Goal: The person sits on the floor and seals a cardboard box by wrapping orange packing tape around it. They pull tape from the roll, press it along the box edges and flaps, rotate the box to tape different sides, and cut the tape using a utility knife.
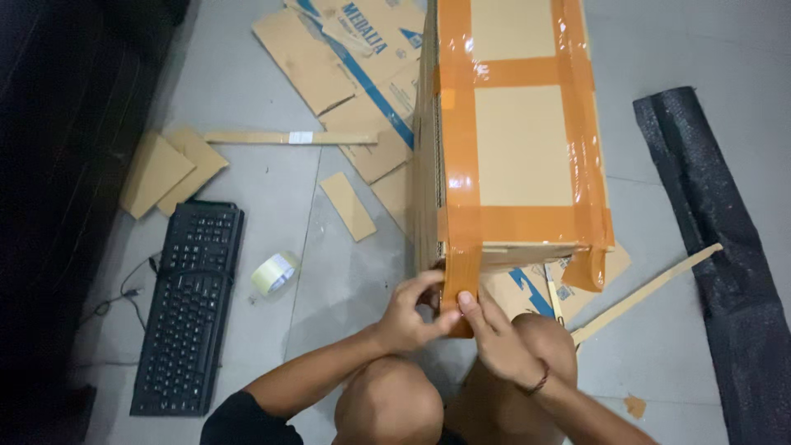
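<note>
Taping step: my left hand (pixel 409 317) and right hand (pixel 494 338) pinch tape (pixel 459 284) at the box's (pixel 523 148) 6 o'clock edge; pressing flat seems next.

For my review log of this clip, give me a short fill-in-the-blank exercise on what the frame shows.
1. Both hands, left hand and right hand, press a strip of ____ tape onto the cardboard box.
2. Left of the box, on the floor, lies a black ____.
3. Between that and the box sits a pale roll of ____.

Missing words: orange; keyboard; tape
</note>
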A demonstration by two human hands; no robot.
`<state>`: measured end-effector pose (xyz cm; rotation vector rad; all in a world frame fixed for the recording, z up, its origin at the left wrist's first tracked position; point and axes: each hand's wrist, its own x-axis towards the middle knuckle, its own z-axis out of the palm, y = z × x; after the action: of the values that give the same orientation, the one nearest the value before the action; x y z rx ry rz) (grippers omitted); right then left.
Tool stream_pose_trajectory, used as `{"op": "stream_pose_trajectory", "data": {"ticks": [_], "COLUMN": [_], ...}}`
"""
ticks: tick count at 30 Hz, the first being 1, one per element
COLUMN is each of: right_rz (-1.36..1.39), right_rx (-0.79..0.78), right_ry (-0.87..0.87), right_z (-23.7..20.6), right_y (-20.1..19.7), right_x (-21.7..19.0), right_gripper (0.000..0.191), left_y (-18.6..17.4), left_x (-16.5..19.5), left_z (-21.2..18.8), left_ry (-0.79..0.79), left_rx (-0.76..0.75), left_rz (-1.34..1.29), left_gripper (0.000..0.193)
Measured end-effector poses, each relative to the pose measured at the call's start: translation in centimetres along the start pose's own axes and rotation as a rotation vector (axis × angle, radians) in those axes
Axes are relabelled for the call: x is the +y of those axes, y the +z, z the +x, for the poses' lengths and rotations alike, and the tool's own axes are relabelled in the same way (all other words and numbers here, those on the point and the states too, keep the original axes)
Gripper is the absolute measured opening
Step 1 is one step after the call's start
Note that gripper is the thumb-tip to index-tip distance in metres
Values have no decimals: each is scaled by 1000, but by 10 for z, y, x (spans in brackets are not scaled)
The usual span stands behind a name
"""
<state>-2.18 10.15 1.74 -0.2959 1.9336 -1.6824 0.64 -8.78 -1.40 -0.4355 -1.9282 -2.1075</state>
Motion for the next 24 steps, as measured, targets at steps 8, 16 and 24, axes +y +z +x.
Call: {"op": "stream_pose_trajectory", "data": {"ticks": [8,16,24], "right_rz": [-929,-1256,-1417], "right_rx": [-144,127,173], "right_ry": [256,-892,-873], "right_z": [0,43,51], "right_y": [-27,-20,-21], "right_x": [-94,-174,-153], "right_gripper": [36,50,63], "left_y": [22,19,18], "left_x": [-20,-28,41], "left_z": [-15,-6,24], "left_ry": [-343,-422,-936], "left_rx": [34,62,46], "left_rz": [-337,-356,-905], "left_gripper": [22,30,36]}}
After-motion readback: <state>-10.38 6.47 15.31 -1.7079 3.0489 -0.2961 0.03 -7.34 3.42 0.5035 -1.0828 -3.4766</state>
